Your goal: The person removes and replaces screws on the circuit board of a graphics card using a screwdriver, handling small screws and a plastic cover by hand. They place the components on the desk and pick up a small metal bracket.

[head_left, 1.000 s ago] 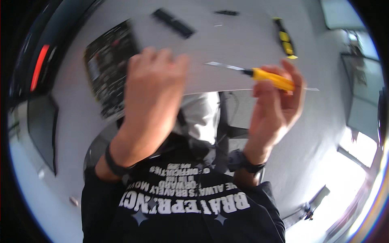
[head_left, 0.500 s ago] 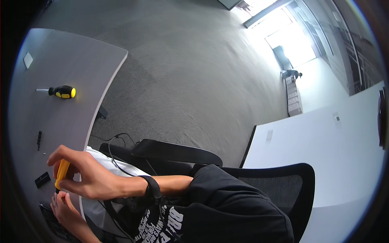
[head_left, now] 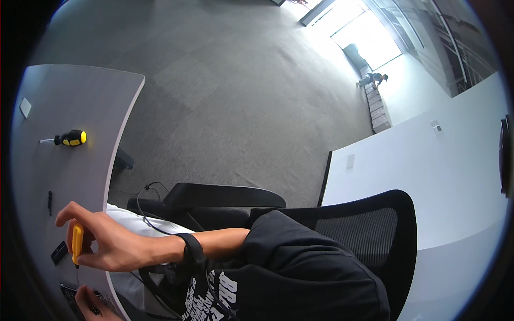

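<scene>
1. Grey carpet [head_left: 230, 101] covers the floor across the middle and top of the view.
2. A light grey desk [head_left: 80, 171] with a curved edge runs down the left side.
3. A black office chair with a mesh back [head_left: 369, 224] stands at lower right, and one black armrest [head_left: 225, 195] shows.
4. A white wall [head_left: 428, 176] rises on the right, with a small white plate [head_left: 350, 161] set in it.
5. Bright daylight floods through a glazed opening [head_left: 364, 37] at upper right, washing out the floor below it.
</scene>
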`<state>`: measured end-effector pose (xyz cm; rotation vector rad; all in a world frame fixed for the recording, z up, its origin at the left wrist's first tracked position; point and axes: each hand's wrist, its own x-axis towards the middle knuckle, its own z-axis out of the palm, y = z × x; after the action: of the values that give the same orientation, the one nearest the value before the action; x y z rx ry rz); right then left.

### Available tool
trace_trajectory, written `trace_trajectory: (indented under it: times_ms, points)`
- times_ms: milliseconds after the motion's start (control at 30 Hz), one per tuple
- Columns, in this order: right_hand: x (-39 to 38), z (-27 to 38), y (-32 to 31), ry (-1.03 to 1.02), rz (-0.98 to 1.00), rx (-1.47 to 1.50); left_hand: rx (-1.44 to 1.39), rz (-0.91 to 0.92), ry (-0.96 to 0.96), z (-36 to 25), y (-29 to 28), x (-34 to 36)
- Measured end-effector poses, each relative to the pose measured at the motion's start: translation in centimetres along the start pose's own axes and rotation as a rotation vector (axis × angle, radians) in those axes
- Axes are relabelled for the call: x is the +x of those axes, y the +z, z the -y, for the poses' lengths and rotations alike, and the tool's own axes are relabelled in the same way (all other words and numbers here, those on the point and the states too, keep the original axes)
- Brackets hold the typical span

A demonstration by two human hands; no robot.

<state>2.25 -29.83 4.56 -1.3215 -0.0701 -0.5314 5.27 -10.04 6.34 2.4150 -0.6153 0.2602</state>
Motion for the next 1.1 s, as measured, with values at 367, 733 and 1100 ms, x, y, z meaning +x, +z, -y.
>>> trace_trajectory:
  times_ms: [367,733,1100]
  points:
    - [-1.0,-2.1,4.6,0.174,0.219,0.242,-0.550,-0.101,-0.456,5.8,-5.0,-7.1]
    - [-1.8,-3.2,6.1,0.144,0.254,0.120,-0.948,-0.342,-0.434,5.9,-4.1,-7.8]
    - [-3.3,-2.7,6.5,0.124,0.316,0.213,-1.051,-0.318,-0.320,5.4,-3.7,-8.8]
